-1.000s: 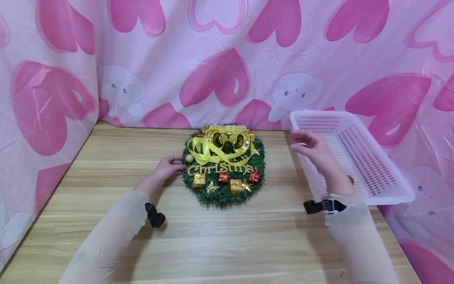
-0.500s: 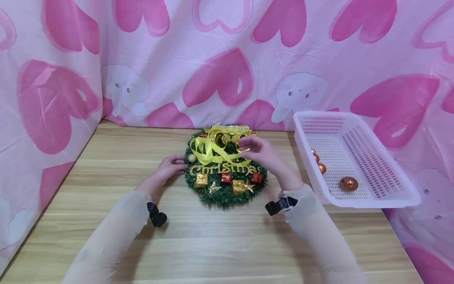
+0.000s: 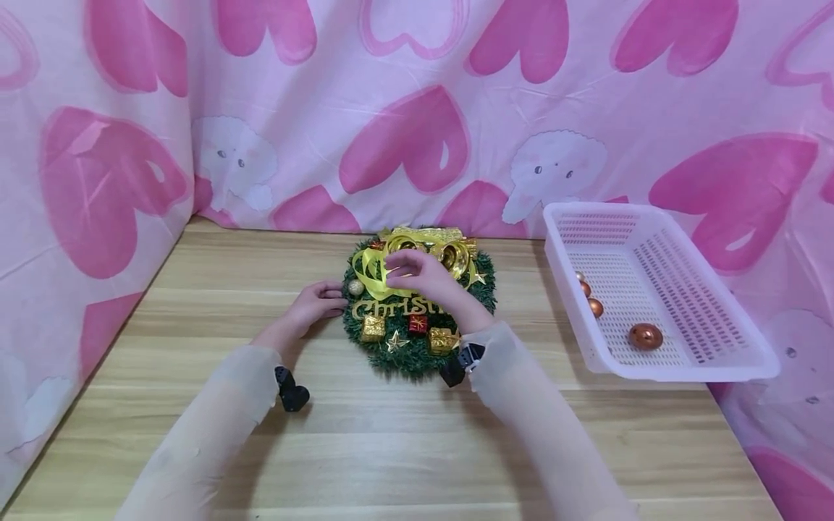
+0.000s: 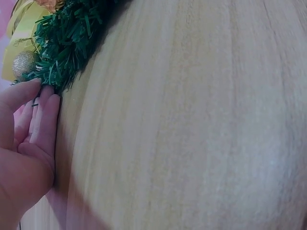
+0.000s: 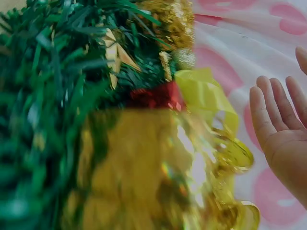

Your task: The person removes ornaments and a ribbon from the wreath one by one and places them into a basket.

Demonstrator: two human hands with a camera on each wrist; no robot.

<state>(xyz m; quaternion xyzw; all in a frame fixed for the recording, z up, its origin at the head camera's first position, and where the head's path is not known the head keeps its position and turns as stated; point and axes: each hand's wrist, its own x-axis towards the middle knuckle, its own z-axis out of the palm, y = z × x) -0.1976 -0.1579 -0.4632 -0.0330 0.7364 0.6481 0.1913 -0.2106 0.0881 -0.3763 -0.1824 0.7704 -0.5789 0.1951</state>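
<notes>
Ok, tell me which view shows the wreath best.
The head view: it takes in the wreath edge to edge, though the right hand covers part. The left wrist view catches only one edge; the right wrist view, a partly blurred close-up of one section.

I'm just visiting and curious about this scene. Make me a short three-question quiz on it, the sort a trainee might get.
1. What lies in the white basket?
A) ribbons
B) shiny balls
C) stars

2. True or false: the right hand is inside the white basket.

3. Fill in: the fingertips of the ____ hand are at the edge of the wreath.

Key:
1. B.
2. False; the right hand is above the wreath.
3. Left; the left hand is at the wreath's edge.
</notes>
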